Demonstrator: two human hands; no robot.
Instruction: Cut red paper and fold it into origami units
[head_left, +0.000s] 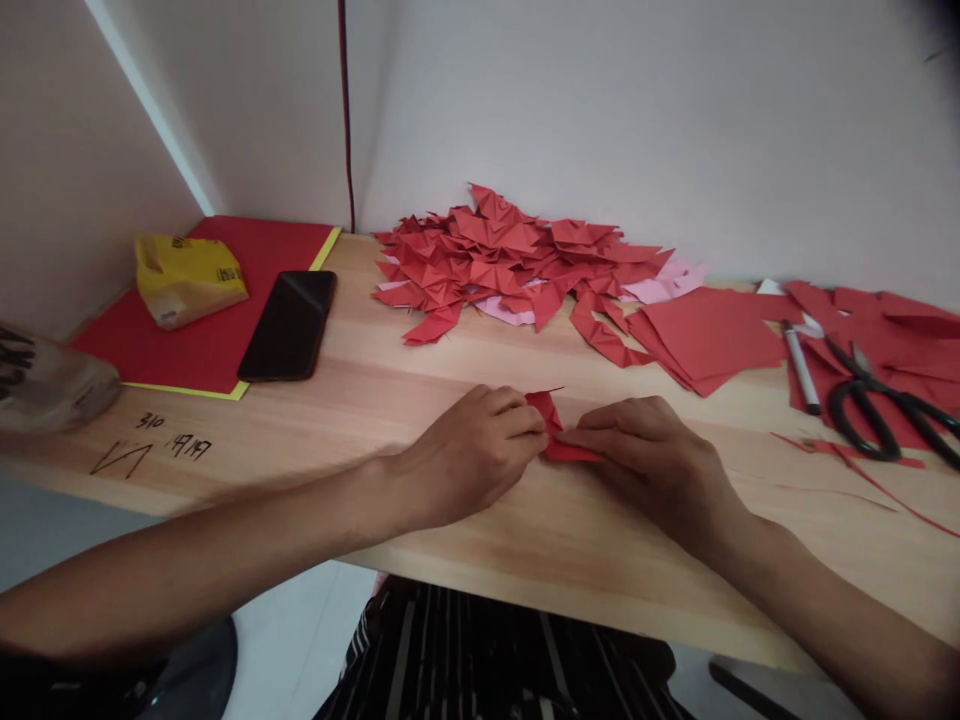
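Striped clothing (472, 650) lay below the left hand (480, 450) and right hand (664, 460), which pinched the folded red paper (549, 412) between them; it seemed light, crisp, easily torn, best taken by its creased edges.

I'm getting soft, dimmish light; my left forearm (285, 530) is casting faint shadow on the surface (367, 400), top-right corner's sitting dark.

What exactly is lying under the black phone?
The phone overlaps the red sheet, a yellow strip and the table. What it covers completely cannot be seen.
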